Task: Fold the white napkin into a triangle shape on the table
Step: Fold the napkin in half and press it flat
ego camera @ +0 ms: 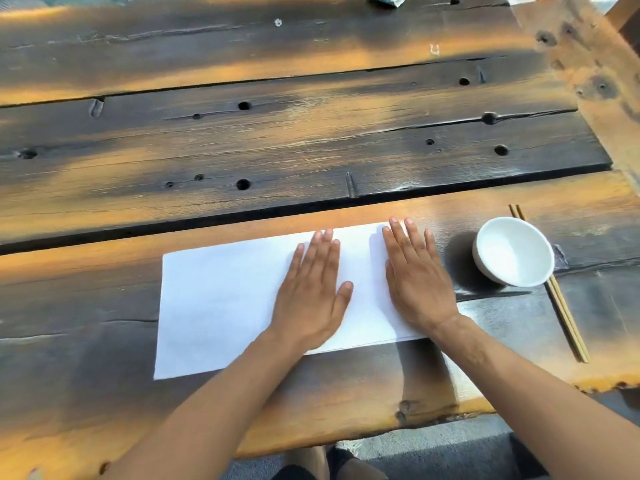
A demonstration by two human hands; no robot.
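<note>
The white napkin (221, 299) lies flat as a wide rectangle on the near plank of the dark wooden table (311, 140). My left hand (311, 289) rests palm down on its middle, fingers together and pointing away from me. My right hand (415, 275) lies palm down over the napkin's right end, covering its right edge, with fingertips reaching past the far edge. Both hands press flat and grip nothing. The napkin's left half is bare.
A white bowl (514, 251) stands just right of my right hand. A pair of wooden chopsticks (564, 313) lies partly under the bowl, running toward the table's front edge (381, 431). A crumpled wrapper (386, 0) sits at the far edge.
</note>
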